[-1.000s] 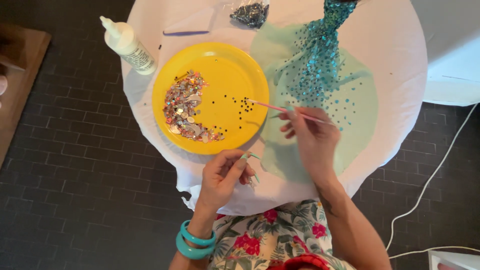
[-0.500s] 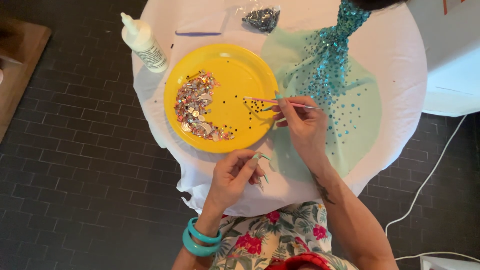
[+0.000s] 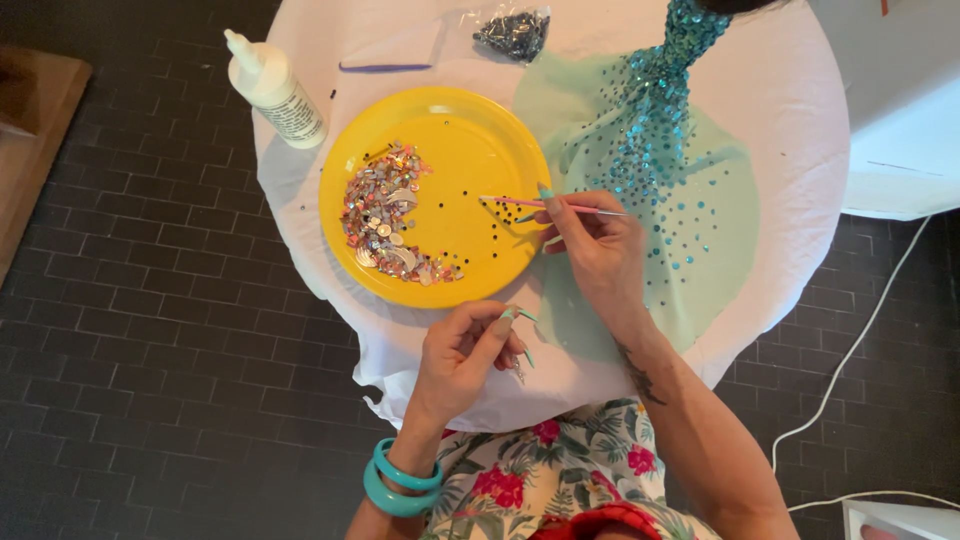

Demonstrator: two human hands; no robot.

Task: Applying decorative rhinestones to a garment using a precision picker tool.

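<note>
Fingers (image 3: 565, 215) pinching pink stick (image 3: 520, 202), tip over yellow plate (image 3: 470, 130)

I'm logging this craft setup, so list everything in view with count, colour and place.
Table: one, round, white cloth cover, centre.
Plate: one, yellow, left of centre on the table.
Sequins and gems: a pile, mixed silver and pink, left part of the plate; small dark ones scattered beside it.
Fabric: one piece, pale green, dotted with teal sequins, right of the plate.
Glue bottle: one, white, table's far left edge.
Bag of beads: one, clear with dark contents, far edge.
Purple stick: one, beyond the plate.
Picker stick: one, pink, over the plate.
Bangles: two, teal, left wrist.
Left hand: pinching something tiny at the near table edge.
Right hand: holding the picker stick.
</note>
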